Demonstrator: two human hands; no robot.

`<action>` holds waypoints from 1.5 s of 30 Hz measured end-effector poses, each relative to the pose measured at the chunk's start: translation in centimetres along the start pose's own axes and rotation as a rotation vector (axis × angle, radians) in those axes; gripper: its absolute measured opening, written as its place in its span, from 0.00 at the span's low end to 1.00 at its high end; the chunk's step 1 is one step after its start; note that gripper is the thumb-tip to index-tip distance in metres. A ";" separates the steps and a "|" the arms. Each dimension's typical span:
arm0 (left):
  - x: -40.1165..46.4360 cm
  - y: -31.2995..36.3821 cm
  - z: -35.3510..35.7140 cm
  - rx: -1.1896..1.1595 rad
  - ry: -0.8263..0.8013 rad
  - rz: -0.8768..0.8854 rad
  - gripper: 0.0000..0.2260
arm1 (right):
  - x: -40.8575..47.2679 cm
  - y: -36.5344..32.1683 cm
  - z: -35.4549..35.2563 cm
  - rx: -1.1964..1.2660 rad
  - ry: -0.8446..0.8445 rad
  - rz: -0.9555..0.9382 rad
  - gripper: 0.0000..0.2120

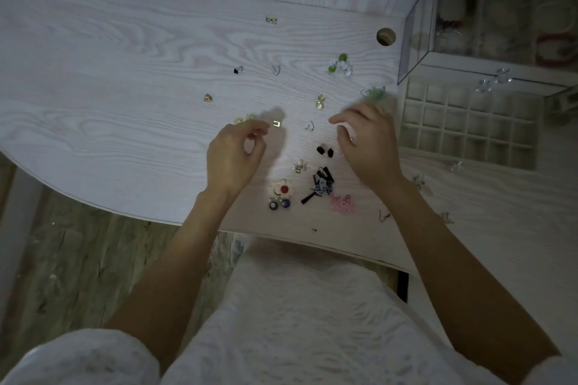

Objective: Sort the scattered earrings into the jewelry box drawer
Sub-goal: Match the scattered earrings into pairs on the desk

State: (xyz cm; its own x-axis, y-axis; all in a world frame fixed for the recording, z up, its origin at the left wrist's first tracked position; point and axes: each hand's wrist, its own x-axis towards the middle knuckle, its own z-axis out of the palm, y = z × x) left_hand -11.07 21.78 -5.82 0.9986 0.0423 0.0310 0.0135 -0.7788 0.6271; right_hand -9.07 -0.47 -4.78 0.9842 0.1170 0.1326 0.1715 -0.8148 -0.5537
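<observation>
Several earrings lie scattered on the white wood-grain table: a green-and-white flower cluster, a gold square stud, a black pair, a white flower with a red centre, a black tassel and a pink one. The jewelry box drawer, a grid of small compartments, stands pulled out at the right. My left hand has thumb and forefinger pinched together around a tiny glinting piece, just short of the gold stud. My right hand hovers with curled fingers; a blurred green earring shows just beyond it.
The glass-topped jewelry box holds beads and bracelets at the back right, with clear pieces on its front ledge. A round cable hole sits beside it. The table's curved front edge runs over my lap.
</observation>
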 end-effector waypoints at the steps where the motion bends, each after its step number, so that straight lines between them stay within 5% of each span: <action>1: 0.1 -0.6 -0.4 0.020 0.019 -0.028 0.08 | 0.5 -0.2 0.0 -0.002 -0.006 -0.013 0.09; 10: 3.0 -4.0 -0.2 0.057 -0.044 -0.160 0.13 | 3.8 -2.3 4.2 -0.108 -0.343 0.092 0.09; 17: 10.1 -1.5 1.2 0.105 -0.125 0.080 0.15 | 4.5 -2.7 5.2 -0.105 -0.279 0.106 0.05; 23: 13.2 0.0 3.7 0.231 -0.188 0.104 0.11 | 3.9 -2.3 5.3 -0.074 -0.248 0.053 0.05; 31: 9.7 2.4 4.0 0.124 -0.335 0.110 0.08 | 3.7 -1.6 5.0 -0.074 -0.161 0.218 0.07; 45: 6.0 3.1 4.7 0.043 -0.295 0.091 0.08 | 3.1 -2.3 5.4 0.056 -0.189 0.249 0.06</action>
State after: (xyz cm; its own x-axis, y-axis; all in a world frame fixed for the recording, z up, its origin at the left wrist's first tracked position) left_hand -4.77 16.74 -7.34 0.9674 -0.2075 -0.1455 -0.0810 -0.7973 0.5982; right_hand -6.15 4.82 -7.51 0.9860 0.0250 -0.1650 -0.0793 -0.7998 -0.5950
